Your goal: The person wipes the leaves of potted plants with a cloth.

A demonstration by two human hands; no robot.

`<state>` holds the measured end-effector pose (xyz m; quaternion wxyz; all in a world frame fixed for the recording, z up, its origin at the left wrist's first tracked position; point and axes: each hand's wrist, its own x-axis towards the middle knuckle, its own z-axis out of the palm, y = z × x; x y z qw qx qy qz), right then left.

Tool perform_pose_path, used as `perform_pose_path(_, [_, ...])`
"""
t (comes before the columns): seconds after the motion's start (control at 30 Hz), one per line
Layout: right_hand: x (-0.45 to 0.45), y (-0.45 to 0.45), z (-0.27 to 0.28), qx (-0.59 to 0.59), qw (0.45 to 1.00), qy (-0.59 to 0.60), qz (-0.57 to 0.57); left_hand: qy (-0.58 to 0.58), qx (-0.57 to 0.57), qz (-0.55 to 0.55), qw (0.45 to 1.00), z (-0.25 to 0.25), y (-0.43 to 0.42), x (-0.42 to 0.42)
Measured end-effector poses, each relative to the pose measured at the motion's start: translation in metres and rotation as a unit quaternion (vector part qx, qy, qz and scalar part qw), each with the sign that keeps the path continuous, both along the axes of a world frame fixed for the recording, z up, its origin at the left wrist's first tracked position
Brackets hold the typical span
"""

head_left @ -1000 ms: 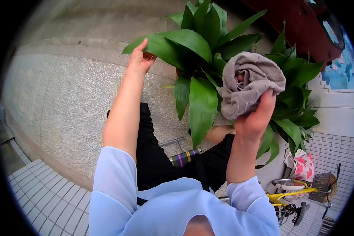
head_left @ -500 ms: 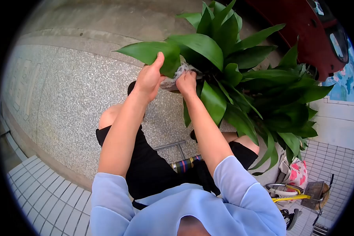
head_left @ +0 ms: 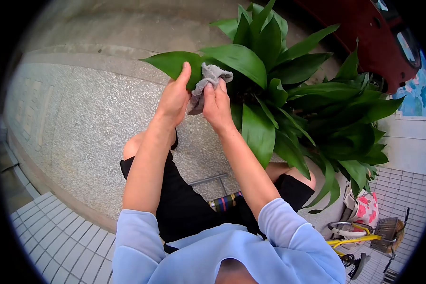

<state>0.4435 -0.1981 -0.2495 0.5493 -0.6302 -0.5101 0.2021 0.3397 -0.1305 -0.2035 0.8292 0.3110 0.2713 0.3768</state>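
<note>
A person in a light blue top works with 2 bare hands at the outer edge of a leafy plant point(head_left: 270, 42). The left hand point(head_left: 173, 98) pinches a broad leaf point(head_left: 171, 62) on the plant's left side, thumb on top, fingers mostly hidden beneath. The right hand point(head_left: 217, 106), just beside it, pinches a crumpled gray cloth point(head_left: 211, 75) between thumb and fingers, the cloth lying against the leaf near the plant's inner stems. Speckled paving point(head_left: 94, 123) spreads left of the plant. A dark red vehicle point(head_left: 383, 42) stands beyond the plant at upper right, while a flowered bag point(head_left: 365, 208) and a yellow bicycle point(head_left: 352, 240) appear below the plant at lower right.
</note>
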Motion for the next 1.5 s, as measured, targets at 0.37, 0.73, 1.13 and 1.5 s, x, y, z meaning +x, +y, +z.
perform_pose_path(0.37, [-0.023, 0.016, 0.038, 0.072, 0.973, -0.219, 0.011, -0.087, 0.011, 0.012, 0.996, 0.008, 0.005, -0.02])
perform_pose_path(0.73, [0.019, -0.005, -0.021, -0.113, 0.986, 0.117, -0.043, -0.073, 0.018, -0.047, 0.996, 0.019, 0.0, -0.016])
perform_pose_path(1.13, [-0.024, -0.019, 0.054, 0.049, 0.991, 0.112, 0.057, -0.018, 0.218, -0.107, 0.97, 0.018, -0.012, -0.016])
perform_pose_path(1.5, [0.022, -0.081, 0.07, -0.049, 0.842, 0.536, 0.038, 0.198, 0.592, -0.167, 0.764, 0.022, -0.046, -0.005])
